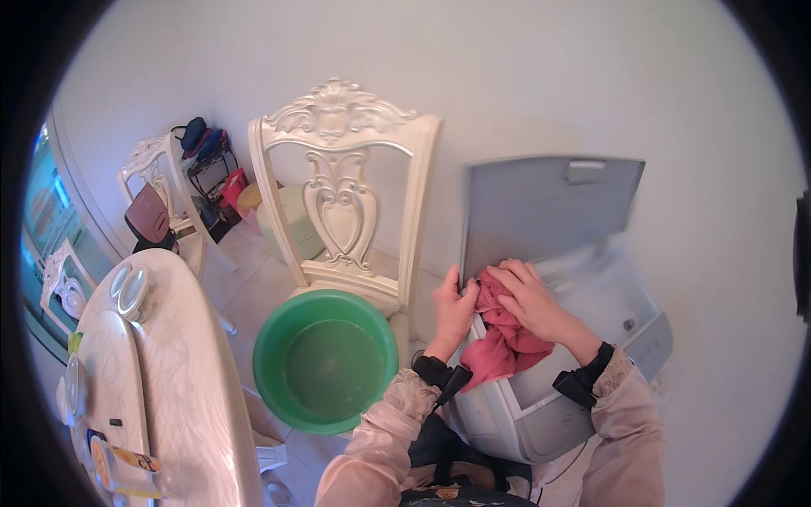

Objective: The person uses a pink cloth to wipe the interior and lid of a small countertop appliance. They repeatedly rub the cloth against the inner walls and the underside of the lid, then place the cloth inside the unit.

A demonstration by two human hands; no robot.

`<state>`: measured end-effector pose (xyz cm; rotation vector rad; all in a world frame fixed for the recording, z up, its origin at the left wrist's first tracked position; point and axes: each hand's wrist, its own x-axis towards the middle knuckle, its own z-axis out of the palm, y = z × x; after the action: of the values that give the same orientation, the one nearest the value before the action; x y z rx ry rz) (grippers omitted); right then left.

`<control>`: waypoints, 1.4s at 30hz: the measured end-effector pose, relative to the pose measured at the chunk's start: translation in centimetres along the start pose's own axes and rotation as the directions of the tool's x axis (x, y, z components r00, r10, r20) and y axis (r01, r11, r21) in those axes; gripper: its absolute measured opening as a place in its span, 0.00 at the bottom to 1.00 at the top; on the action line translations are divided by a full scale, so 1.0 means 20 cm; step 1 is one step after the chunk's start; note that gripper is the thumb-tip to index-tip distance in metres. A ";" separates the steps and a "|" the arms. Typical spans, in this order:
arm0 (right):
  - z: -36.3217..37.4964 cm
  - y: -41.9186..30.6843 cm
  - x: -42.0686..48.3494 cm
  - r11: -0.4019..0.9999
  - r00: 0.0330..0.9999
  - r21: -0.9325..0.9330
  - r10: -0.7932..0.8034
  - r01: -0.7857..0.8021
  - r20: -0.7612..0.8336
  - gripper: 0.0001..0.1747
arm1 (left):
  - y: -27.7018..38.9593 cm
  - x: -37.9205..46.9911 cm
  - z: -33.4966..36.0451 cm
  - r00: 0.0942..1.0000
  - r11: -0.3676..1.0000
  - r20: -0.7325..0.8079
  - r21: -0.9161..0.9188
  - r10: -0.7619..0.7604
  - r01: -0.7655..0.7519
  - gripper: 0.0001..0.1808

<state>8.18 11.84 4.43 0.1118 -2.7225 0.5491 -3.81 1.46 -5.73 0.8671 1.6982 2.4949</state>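
A grey hinged lid (545, 206) stands raised on a white and grey box-shaped appliance (538, 428) before me. My left hand (453, 310) grips the lid's left edge near its lower corner, thumb on the inner side. A crumpled red cloth (507, 342) is bunched under my right hand (526, 301), which presses it to that same corner. Part of the cloth drapes over the appliance's rim. To the left, a green plastic basin (266, 364) with cloudy water rests on the seat of a carved cream chair (342, 215).
A marble-patterned table (196, 380) at left bears glass-lidded containers (134, 293) and a labelled plastic tub (127, 468). Behind stand another carved chair (149, 158), a pale green round stool (291, 218) and a rack with bags (206, 142). A plain wall (684, 127) rises behind the appliance.
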 end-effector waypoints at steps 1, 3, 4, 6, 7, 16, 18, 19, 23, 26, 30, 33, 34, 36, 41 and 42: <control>0.00 0.00 0.00 1.000 1.000 -0.006 0.010 -0.010 0.001 0.27 | 0.00 0.00 0.00 1.000 1.000 0.004 0.004 -0.005 0.005 0.09; 0.00 0.00 0.00 1.000 1.000 -0.002 0.017 -0.017 0.013 0.27 | 0.00 0.00 0.00 1.000 1.000 0.006 0.010 -0.006 0.006 0.09; 0.00 0.00 0.00 1.000 0.999 -0.003 0.029 -0.029 0.021 0.27 | 0.00 0.00 0.00 1.000 1.000 0.004 0.013 -0.003 0.003 0.09; 0.00 -0.01 0.00 1.000 1.000 -0.010 0.018 -0.017 0.015 0.27 | 0.00 0.00 0.00 1.000 1.000 -0.001 0.005 0.006 -0.006 0.09; -0.01 -0.01 0.00 1.000 1.000 -0.016 0.013 -0.013 0.012 0.27 | 0.00 0.00 0.00 1.000 1.000 -0.004 -0.006 0.012 -0.012 0.09; -0.01 -0.01 0.00 0.999 0.999 -0.022 0.027 -0.027 0.033 0.27 | 0.00 0.00 0.00 1.000 1.000 -0.006 0.012 0.002 -0.002 0.10; 0.00 0.00 0.00 0.999 0.999 -0.027 0.020 -0.020 0.027 0.27 | -0.01 0.00 0.00 1.000 1.000 -0.006 -0.002 -0.002 0.002 0.09; 0.00 0.00 0.00 0.999 1.000 -0.031 0.019 -0.019 0.024 0.27 | 0.00 0.00 0.00 1.000 1.000 -0.004 0.000 -0.005 0.005 0.09; 0.00 -0.01 0.00 0.999 0.999 -0.029 0.031 -0.030 0.031 0.27 | 0.01 0.00 0.00 1.000 0.999 -0.002 0.040 -0.001 0.001 0.08; 0.00 -0.01 0.00 0.999 0.998 -0.029 0.039 -0.038 0.039 0.27 | 0.02 0.00 0.00 1.000 0.999 -0.008 0.041 0.027 -0.027 0.08; 0.00 -0.01 0.00 0.999 0.999 -0.028 0.035 -0.034 0.035 0.27 | 0.03 0.00 0.00 1.000 1.000 -0.005 0.007 0.006 -0.006 0.08; 0.00 -0.01 0.00 0.999 0.999 -0.032 0.030 -0.029 0.030 0.27 | 0.03 0.00 0.00 1.000 1.000 -0.003 0.010 0.003 -0.003 0.08; 0.00 -0.01 0.00 0.999 0.999 -0.035 0.029 -0.028 0.030 0.27 | 0.02 0.00 0.00 1.000 1.000 -0.003 0.005 0.000 0.000 0.08; 0.00 -0.01 0.00 0.999 0.999 -0.036 0.039 -0.038 0.037 0.27 | 0.02 -0.01 0.00 1.000 1.000 -0.010 0.000 0.003 -0.003 0.09; -0.01 -0.01 0.00 1.000 0.999 -0.008 0.027 -0.027 0.032 0.26 | 0.00 0.00 0.01 1.000 1.000 -0.026 0.030 0.008 -0.007 0.10; -0.01 -0.01 0.00 0.999 0.999 -0.011 0.031 -0.031 0.036 0.26 | 0.00 0.00 0.01 1.000 1.000 -0.023 0.017 0.004 -0.004 0.10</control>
<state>8.25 11.66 4.64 0.0780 -2.7661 0.5464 -3.68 1.52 -5.71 0.8470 1.7291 2.5066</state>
